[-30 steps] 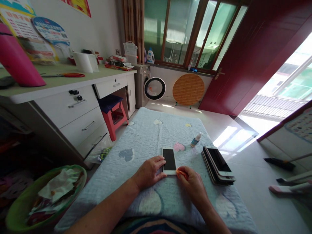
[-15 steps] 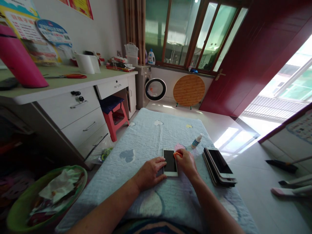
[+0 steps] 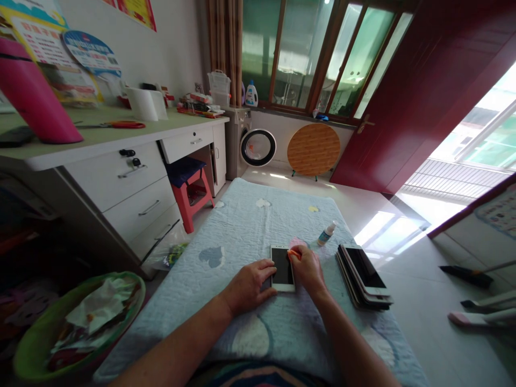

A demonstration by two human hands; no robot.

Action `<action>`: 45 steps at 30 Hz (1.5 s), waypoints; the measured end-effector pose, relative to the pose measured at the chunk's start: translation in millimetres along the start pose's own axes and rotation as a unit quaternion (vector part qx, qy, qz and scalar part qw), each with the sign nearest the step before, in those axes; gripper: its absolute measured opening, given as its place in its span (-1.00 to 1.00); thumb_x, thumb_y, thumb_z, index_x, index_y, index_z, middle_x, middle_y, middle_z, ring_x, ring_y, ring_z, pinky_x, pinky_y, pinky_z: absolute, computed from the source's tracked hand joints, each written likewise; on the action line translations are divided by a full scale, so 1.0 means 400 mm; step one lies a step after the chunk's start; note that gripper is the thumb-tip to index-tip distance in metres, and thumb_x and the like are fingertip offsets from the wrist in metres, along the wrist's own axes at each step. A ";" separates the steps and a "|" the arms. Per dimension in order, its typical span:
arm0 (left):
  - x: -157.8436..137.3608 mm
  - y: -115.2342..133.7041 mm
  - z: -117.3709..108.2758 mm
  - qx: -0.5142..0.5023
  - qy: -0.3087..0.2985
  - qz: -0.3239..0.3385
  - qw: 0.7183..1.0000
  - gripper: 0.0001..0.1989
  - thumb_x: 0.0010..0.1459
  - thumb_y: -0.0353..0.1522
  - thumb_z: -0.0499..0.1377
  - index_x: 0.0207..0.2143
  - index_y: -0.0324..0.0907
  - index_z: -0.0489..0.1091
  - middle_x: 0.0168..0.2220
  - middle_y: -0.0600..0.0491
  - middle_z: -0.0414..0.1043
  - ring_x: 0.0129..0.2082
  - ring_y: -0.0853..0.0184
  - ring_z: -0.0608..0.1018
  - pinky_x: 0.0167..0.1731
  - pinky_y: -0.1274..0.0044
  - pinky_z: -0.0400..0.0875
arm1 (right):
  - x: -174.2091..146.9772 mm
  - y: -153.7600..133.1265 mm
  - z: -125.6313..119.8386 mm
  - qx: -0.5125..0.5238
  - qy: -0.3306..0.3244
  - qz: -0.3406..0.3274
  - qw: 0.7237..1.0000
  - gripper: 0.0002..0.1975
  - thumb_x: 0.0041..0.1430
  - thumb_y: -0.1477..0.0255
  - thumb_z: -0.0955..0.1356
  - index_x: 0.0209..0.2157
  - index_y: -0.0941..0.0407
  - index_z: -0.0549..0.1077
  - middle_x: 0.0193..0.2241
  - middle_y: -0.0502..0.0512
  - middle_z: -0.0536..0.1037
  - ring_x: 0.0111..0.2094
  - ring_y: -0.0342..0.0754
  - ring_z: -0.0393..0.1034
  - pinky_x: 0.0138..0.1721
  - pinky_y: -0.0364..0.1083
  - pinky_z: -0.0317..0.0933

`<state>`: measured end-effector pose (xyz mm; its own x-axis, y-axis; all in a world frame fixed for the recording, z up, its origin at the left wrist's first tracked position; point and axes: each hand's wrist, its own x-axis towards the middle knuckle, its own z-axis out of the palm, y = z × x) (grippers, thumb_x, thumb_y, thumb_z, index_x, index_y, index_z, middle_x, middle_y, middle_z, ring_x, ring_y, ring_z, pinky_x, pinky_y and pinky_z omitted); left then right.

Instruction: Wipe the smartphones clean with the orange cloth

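Note:
A white smartphone (image 3: 282, 271) with a dark screen lies face up on the light blue quilted cover (image 3: 258, 223). My left hand (image 3: 253, 282) grips it along the left edge, fingertips on the screen side and thumb near the lower left corner. Pinched in my right hand (image 3: 309, 269) is a small orange cloth (image 3: 293, 253), mostly hidden by the fingers, at the phone's upper right edge. A small spray bottle (image 3: 326, 234) with a white cap stands just beyond that hand. To the right sits a stack of several phones (image 3: 365, 277).
A white desk (image 3: 137, 161) runs along the left, with a red stool (image 3: 191, 196) under it. The green basket (image 3: 30, 346) at lower left holds crumpled waste. Farther off are a washing machine with its door (image 3: 258, 148) open and a round wooden tabletop (image 3: 313, 149).
The whole view has shifted very slightly. Both hands, the smartphone and the cloth keep nearly the same places relative to one another.

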<state>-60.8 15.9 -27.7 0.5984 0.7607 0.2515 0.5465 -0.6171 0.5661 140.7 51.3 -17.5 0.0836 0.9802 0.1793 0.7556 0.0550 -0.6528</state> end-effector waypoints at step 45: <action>0.011 -0.027 0.009 -0.030 0.008 -0.020 0.999 -0.63 0.12 -0.36 0.27 0.02 -0.07 0.47 0.17 -0.04 0.34 0.15 0.18 0.39 0.17 0.33 0.25 | -0.175 -0.036 -0.082 -0.144 -0.175 -0.229 0.947 -0.90 0.22 0.55 0.32 -0.38 0.12 0.43 -0.32 0.06 0.41 -0.27 -0.06 0.29 -0.26 -0.13 0.16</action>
<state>-62.0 25.0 -35.3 0.5668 0.7882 0.2397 0.5338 -0.5730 0.6219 145.3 -24.3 3.6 -0.4771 0.8723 0.1074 0.8111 0.4841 -0.3284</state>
